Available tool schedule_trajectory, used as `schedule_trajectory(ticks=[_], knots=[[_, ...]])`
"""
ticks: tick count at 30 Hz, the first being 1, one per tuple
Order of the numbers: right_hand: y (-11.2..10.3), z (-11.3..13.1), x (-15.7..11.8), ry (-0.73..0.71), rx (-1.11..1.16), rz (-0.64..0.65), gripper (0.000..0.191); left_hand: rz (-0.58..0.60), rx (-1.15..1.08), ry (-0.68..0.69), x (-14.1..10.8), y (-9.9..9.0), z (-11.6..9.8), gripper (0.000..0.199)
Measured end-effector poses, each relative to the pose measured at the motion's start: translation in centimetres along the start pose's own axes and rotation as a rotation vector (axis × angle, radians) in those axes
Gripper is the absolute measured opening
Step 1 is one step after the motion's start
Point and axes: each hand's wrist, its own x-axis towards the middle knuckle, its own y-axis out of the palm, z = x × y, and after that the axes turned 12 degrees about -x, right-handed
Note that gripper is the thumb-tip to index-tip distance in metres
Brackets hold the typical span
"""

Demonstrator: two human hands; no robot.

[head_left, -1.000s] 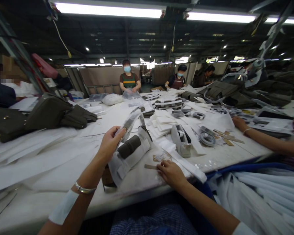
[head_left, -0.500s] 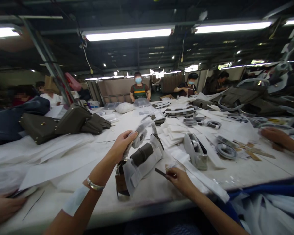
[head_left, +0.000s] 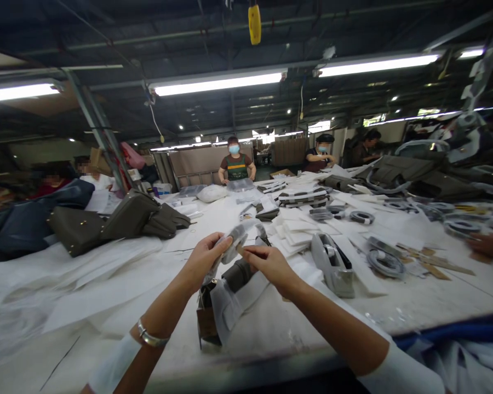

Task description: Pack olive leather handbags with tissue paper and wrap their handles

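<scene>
My left hand (head_left: 208,255) is closed around the clear-wrapped handle (head_left: 235,241) of a dark olive bag (head_left: 237,275). The bag stands on the table just below that hand, a white sheet (head_left: 225,306) draped over its front and brown cardboard (head_left: 206,324) showing at its near end. At the handle, my right hand (head_left: 269,264) pinches a small strip (head_left: 240,249) between thumb and fingers. Only the strip's end shows; the fingers hide the rest. My right hand also covers part of the bag.
A grey tape dispenser (head_left: 332,265) stands to the right, near wrapped coils (head_left: 384,262) and wooden strips (head_left: 433,268). Olive bags (head_left: 123,221) lie at left on white sheets (head_left: 94,290). Another person's hand (head_left: 487,246) is at the right edge. A masked person (head_left: 236,164) stands opposite.
My right hand has moved up and left with the strip, from above the table to the wrapped handle. The left hand keeps its hold. Another person's hand has left the lower left.
</scene>
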Motion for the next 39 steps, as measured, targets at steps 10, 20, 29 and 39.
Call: schedule_trajectory(ticks=[10, 20, 29, 39], knots=[[0.1, 1.6, 0.2, 0.157, 0.426, 0.169, 0.036, 0.038, 0.119, 0.134, -0.5, 0.3, -0.6, 0.032], [2.1, 2.0, -0.3, 0.118, 0.334, -0.12, 0.029, -0.089, 0.074, 0.169, -0.5, 1.1, 1.9, 0.04], [1.6, 2.0, -0.1, 0.132, 0.335, -0.039, 0.03, -0.028, -0.26, 0.0, -1.0, 1.4, 1.0, 0.057], [0.3, 1.3, -1.6, 0.158, 0.612, 0.17, 0.029, -0.118, -0.023, 0.211, -1.4, 1.4, 0.8, 0.035]])
